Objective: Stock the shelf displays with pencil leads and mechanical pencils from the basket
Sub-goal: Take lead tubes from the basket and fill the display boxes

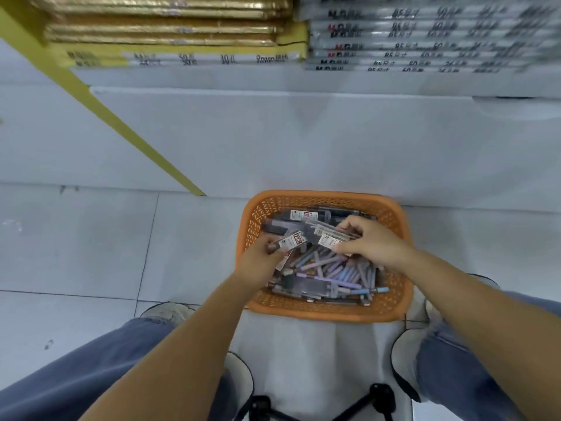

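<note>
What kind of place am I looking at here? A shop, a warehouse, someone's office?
Most likely a stationery shop aisle. Wrapped, printed packs of paper lie stacked on a low shelf, and an orange basket below it holds pastel pencils and small labelled packs.

On the shelf point(212, 77), the front edge of the lowest yellow-and-white pack point(212, 57) in the left stack reads "50", "10" and "9mm", with blurred characters beside them. The clear packs point(425, 41) stacked toward the shelf's right end each show a red-and-black logo, seemingly "M&G", then "B5" and "50"; the rest is smeared. In the basket point(394, 214), white labels with red-brown print sit on the lead pack point(293, 240) the left hand point(264, 256) grips and on the lead bundle point(328, 237) the right hand point(370, 243) pinches, too small to read.
</note>
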`<state>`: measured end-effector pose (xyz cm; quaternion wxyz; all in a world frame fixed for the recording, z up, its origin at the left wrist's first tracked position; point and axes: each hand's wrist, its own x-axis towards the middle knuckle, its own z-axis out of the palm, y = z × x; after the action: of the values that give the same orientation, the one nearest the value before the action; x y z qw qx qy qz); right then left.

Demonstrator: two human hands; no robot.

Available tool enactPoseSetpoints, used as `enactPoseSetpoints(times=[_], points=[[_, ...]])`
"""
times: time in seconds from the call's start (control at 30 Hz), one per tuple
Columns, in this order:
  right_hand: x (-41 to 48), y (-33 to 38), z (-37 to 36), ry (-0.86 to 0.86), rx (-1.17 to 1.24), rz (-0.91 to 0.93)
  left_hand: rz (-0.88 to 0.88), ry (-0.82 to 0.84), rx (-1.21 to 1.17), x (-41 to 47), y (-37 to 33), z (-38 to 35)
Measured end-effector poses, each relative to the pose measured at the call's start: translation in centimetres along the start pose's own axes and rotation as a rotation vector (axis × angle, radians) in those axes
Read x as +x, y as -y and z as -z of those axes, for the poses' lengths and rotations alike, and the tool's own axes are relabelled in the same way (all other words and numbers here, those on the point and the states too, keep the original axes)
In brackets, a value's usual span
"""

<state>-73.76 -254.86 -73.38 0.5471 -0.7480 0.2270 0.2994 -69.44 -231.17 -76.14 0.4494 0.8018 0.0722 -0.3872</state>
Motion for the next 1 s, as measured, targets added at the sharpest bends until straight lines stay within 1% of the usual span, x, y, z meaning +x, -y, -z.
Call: enactPoseSetpoints(times=[0.07,0.1,0.2,0.23,0.37,0.5,0.63,0.73,0.83,0.93,1.0], points=[[-1.9,2.3,1.3,0.089,-0.113,0.025,-0.008,0.080,-0.186,-1.3,-1.7,1.2],[-2.9,3.4,1.7,0.107,-0.188,0.044,-0.028,0.139,-0.263,-2.0,-2.6,1.7],[-5.7,7.1,2.6,0.037,-0.402,0.140,-0.106,0.298,-0.371,-4.7,-5.9,2.8],[-6.8,8.3,2.9,0.018,-0.417,0.176,-0.137,0.333,-0.386,-5.7,-7.0,3.1],[-11.8,13.1,3.8,-0.004,-0.331,0.361,-0.245,0.425,-0.417,-10.1,-11.4,5.2],[-16.5,17.6,4.9,-0.017,-0.419,0.520,-0.328,0.442,-0.303,-14.6,-15.7,7.4],[-20.4,21.9,6.0,-0.055,-0.505,0.598,-0.453,0.430,-0.081,-18.8,-19.7,9.4],[-22.8,24.9,6.8,-0.080,-0.591,0.657,-0.490,0.412,0.047,-20.9,-22.4,10.6],[-24.2,27.5,7.1,-0.124,-0.720,0.702,-0.511,0.398,0.087,-21.8,-24.2,11.3],[-24.4,28.5,7.6,-0.151,-0.678,0.737,-0.583,0.337,0.080,-21.8,-24.8,11.2],[-24.0,28.6,7.9,-0.228,-0.633,0.783,-0.625,0.298,0.037,-21.4,-25.0,11.3]])
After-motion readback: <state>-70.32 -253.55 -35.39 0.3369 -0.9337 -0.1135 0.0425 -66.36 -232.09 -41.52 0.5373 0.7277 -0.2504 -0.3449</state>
